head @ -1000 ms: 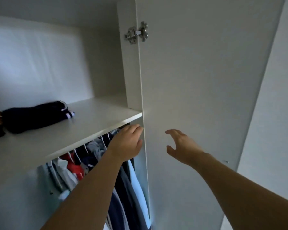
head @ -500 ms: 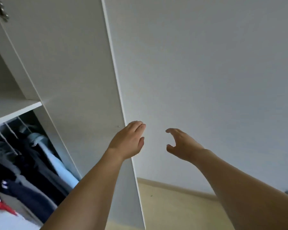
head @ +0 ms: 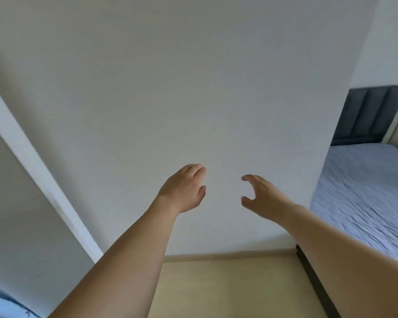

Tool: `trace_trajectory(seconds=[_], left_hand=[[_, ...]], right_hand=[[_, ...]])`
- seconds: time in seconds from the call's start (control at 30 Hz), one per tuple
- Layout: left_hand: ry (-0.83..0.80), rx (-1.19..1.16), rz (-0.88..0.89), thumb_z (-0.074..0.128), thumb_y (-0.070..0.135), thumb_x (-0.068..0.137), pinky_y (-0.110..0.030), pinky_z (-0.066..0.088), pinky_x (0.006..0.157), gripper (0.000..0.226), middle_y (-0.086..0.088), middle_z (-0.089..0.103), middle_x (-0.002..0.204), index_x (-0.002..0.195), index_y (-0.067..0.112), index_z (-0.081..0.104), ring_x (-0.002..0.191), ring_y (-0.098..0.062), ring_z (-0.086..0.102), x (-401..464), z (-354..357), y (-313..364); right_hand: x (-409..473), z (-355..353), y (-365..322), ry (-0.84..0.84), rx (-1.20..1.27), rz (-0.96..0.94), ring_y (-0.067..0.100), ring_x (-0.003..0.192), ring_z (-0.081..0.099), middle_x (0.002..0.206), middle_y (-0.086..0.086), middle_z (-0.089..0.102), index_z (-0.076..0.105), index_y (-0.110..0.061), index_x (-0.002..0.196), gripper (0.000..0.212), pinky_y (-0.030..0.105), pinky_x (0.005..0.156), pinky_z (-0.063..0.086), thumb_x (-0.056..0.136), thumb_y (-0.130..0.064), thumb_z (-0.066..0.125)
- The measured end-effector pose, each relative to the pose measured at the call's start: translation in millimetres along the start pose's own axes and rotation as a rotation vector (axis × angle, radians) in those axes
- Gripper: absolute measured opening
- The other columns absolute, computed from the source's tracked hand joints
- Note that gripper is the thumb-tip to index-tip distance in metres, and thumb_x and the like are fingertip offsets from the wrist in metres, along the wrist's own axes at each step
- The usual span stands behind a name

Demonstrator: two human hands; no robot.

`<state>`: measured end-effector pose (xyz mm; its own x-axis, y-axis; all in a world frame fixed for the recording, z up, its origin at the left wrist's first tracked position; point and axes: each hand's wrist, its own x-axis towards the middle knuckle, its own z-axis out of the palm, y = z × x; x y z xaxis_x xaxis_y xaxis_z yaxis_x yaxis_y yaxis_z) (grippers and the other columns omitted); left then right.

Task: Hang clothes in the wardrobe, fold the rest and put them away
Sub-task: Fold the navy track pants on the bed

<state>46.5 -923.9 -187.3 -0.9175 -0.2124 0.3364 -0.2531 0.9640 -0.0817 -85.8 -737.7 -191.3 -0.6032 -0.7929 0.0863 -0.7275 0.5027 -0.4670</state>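
Note:
Both my arms reach forward in front of a bare white wall. My left hand [head: 184, 188] is held out with its fingers loosely bent and holds nothing. My right hand [head: 260, 198] hangs beside it, fingers and thumb loosely curved with a gap between them, also holding nothing. The open wardrobe door [head: 21, 203] stands at the left edge; the wardrobe's inside and its shelf are out of view. A scrap of light-blue cloth [head: 0, 304] shows in the bottom left corner.
A bed with a pale lilac sheet [head: 365, 198] and a dark grey headboard [head: 368, 115] stands at the right. Its dark base [head: 317, 283] runs along a beige floor [head: 228, 288]. The white wall [head: 193, 88] fills the middle.
My view has swung right, away from the wardrobe: shelf and hanging clothes have left the frame, the bed has come in at the right. Both hands keep their pose, holding nothing.

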Motion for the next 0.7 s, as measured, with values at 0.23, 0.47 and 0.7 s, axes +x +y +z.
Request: trace_trajectory(seconds=[0.23,0.47,0.7], left_hand=[[-0.061,-0.112,0.066,0.038,0.025,0.097,-0.024,0.025,0.109,0.048,-0.001,0.032,0.151,0.143,0.011,0.035,0.14,-0.016,0.025,79,56,97],[-0.094,-0.146,0.169,0.038,0.025,0.098,-0.027,0.02,0.113,0.049,-0.005,0.033,0.151,0.143,0.009,0.034,0.139,-0.022,0.028,135,69,265],[-0.148,-0.185,0.215,0.039,0.03,0.099,-0.031,0.019,0.115,0.053,-0.006,0.031,0.153,0.147,0.01,0.031,0.139,-0.022,0.028,151,70,456]], right_hand=[[-31,-33,123,-0.025,-0.013,0.167,0.019,0.131,0.04,0.151,-0.003,0.031,0.028,-0.02,0.145,0.059,0.029,0.102,0.036,0.092,-0.028,0.052],[-110,-103,266,0.056,0.006,0.304,0.023,0.127,0.044,0.148,0.003,0.036,0.026,-0.021,0.146,0.062,0.031,0.096,0.041,0.092,-0.028,0.055],[-222,-173,403,0.006,-0.014,0.379,0.023,0.129,0.044,0.149,0.004,0.035,0.027,-0.019,0.146,0.061,0.03,0.099,0.038,0.093,-0.029,0.056]])
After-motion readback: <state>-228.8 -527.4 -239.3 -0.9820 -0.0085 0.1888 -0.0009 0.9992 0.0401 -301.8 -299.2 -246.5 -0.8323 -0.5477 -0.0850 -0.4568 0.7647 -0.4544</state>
